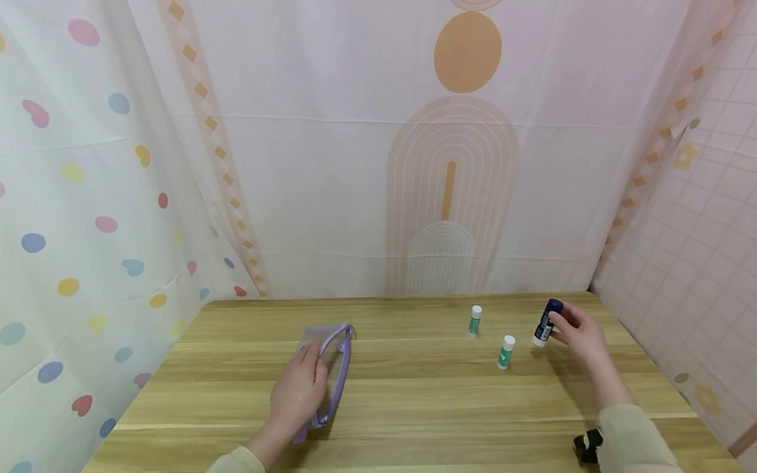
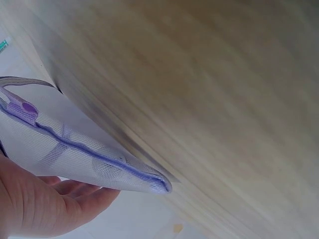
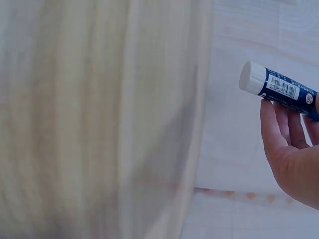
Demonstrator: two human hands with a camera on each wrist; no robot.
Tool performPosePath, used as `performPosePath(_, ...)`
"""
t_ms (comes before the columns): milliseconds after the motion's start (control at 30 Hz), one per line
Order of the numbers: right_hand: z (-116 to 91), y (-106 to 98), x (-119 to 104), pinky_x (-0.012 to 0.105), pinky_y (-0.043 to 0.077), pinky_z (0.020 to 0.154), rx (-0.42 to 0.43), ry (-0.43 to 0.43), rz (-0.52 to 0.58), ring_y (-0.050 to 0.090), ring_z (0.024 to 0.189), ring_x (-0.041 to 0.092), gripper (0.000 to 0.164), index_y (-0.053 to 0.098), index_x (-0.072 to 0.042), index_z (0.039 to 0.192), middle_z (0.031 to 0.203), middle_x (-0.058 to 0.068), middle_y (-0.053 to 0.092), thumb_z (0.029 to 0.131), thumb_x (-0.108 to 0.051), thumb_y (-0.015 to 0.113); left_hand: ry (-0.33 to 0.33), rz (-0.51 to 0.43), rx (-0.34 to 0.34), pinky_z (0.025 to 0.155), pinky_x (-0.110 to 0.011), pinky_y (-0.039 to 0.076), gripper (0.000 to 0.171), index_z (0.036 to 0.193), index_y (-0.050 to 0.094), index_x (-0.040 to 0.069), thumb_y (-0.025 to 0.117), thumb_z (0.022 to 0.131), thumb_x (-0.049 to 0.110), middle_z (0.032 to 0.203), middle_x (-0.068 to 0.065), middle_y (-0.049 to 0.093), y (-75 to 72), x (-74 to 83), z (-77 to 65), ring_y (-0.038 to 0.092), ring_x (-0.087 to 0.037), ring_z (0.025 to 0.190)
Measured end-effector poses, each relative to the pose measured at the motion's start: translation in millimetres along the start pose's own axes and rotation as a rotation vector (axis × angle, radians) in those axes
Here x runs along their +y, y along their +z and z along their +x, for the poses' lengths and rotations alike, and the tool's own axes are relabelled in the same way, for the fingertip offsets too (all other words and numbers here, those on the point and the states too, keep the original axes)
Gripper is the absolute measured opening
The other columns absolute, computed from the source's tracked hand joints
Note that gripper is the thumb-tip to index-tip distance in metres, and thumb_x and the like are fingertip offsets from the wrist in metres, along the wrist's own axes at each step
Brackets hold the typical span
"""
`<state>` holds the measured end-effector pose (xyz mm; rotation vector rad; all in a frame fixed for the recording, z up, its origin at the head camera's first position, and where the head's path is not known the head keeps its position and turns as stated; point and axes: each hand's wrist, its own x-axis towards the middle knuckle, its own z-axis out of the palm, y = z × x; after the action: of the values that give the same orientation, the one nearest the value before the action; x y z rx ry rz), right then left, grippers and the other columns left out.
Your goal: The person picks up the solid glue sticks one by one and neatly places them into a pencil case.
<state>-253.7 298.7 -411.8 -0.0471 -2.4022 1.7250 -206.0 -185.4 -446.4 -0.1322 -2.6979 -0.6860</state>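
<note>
My left hand grips a translucent mesh zipper pouch with purple trim at the left of the table. In the left wrist view the fingers curl under the side of the pouch. Over the table's right side, my right hand pinches a dark blue glue stick, tilted with its white end down. The right wrist view shows a barcode on this glue stick and fingers beneath it. Two smaller green-and-white glue sticks, a farther one and a nearer one, stand upright left of that hand.
The wooden table reaches back to a patterned curtain. More curtains hang at the left and right. A black device sits at my right sleeve.
</note>
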Motion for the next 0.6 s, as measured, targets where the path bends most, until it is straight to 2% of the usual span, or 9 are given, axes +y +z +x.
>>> performPosePath(133, -0.1, -1.0, -7.1, 0.026, 0.056, 0.085, 0.000, -0.036, 0.018, 0.052, 0.089, -0.014, 0.053, 0.034, 0.016, 0.143, 0.131, 0.032, 0.045, 0.104, -0.018, 0.049, 0.001, 0.000, 0.005, 0.099, -0.061, 0.044, 0.045, 0.138, 0.051, -0.007, 0.038, 0.102, 0.017, 0.135, -0.032, 0.053, 0.2, 0.1, 0.1, 0.052, -0.052, 0.120)
performPosePath(267, -0.1, -1.0, -16.2, 0.022, 0.056, 0.082, 0.014, -0.086, 0.038, 0.054, 0.089, -0.012, 0.052, 0.037, 0.017, 0.141, 0.116, 0.014, 0.055, 0.104, -0.016, 0.051, -0.002, 0.000, 0.002, 0.100, -0.060, 0.044, 0.045, 0.138, 0.051, -0.007, 0.039, 0.102, 0.016, 0.135, -0.032, 0.053, 0.2, -0.1, 0.1, 0.052, -0.052, 0.120)
performPosePath(367, -0.2, -0.1, -22.6, 0.019, 0.056, 0.080, 0.025, -0.114, 0.039, 0.055, 0.089, -0.010, 0.051, 0.038, 0.019, 0.140, 0.109, 0.005, 0.054, 0.103, -0.014, 0.051, -0.001, 0.001, 0.003, 0.100, -0.060, 0.043, 0.044, 0.138, 0.052, -0.007, 0.040, 0.102, 0.016, 0.135, -0.032, 0.053, 0.1, -0.3, 0.0, 0.053, -0.052, 0.120)
performPosePath(533, -1.0, 2.6, -30.8, 0.019, 0.055, 0.083, 0.019, -0.105, 0.012, 0.052, 0.090, -0.012, 0.054, 0.034, 0.018, 0.143, 0.126, 0.025, 0.048, 0.104, -0.017, 0.049, 0.004, 0.002, 0.003, 0.100, -0.060, 0.044, 0.044, 0.138, 0.052, -0.008, 0.041, 0.102, 0.015, 0.134, -0.032, 0.053, -0.4, -0.4, -0.3, 0.053, -0.052, 0.119)
performPosePath(600, -1.0, 3.8, -33.5, 0.020, 0.055, 0.084, 0.019, -0.101, 0.006, 0.051, 0.090, -0.012, 0.055, 0.033, 0.017, 0.144, 0.130, 0.029, 0.045, 0.105, -0.018, 0.049, 0.005, 0.002, 0.001, 0.100, -0.060, 0.043, 0.044, 0.138, 0.051, -0.008, 0.041, 0.102, 0.015, 0.135, -0.032, 0.053, -0.8, -0.1, -0.3, 0.053, -0.052, 0.119)
